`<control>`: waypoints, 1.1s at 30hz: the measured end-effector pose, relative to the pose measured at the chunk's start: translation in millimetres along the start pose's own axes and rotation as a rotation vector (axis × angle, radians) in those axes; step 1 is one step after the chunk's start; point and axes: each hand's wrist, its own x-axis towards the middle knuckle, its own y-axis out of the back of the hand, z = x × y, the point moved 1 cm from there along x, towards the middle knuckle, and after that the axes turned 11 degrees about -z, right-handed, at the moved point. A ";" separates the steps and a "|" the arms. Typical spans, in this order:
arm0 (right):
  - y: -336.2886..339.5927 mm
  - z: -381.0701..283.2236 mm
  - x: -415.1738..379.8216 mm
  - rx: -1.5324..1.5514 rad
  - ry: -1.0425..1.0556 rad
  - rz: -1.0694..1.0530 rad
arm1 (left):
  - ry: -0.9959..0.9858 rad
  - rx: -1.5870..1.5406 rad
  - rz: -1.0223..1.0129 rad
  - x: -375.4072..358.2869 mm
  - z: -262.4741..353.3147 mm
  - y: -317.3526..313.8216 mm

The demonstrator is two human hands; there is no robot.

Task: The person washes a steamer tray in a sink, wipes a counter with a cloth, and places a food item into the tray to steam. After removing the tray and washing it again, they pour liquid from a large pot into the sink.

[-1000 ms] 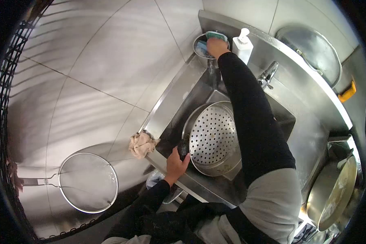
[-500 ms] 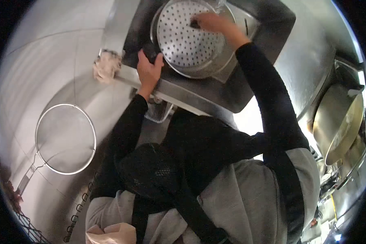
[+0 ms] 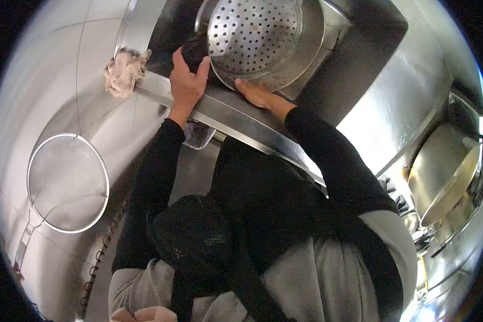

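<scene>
A round metal steamer pan (image 3: 255,40) with a perforated bottom stands tilted in the sink (image 3: 354,70), its inside facing me. My right hand (image 3: 260,96) grips the near rim, thumb on the rim and the other fingers partly hidden. To the left of the pan, my left hand (image 3: 188,83) is closed around a dark rounded item (image 3: 196,52) beside the pan's wall. I cannot make out what kind of thing it is, or whether it touches the pan. Behind the pan's left side shows another curved metal rim (image 3: 201,19).
A crumpled beige cloth (image 3: 124,72) lies on the sink's left corner. On the tiled wall at left hangs a round mesh strainer (image 3: 68,182). Large metal pans (image 3: 440,166) stand at right. The sink's front edge (image 3: 252,129) runs between my body and the pan.
My right hand has come from inside the pan, where it held something small and dark, to the near rim. The pan is now more tilted, and water no longer shows over it.
</scene>
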 end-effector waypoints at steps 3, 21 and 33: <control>46.2 43.9 -26.7 -0.180 -0.172 -0.274 | 0.013 -0.075 -0.034 -2.1 1.8 2.8; 16.9 148.5 -23.4 -1.053 -0.498 -0.069 | 0.054 -0.103 -0.109 7.1 19.8 0.0; -7.3 32.5 -6.0 0.087 -0.029 0.016 | -0.051 0.028 -0.037 -6.0 1.2 0.9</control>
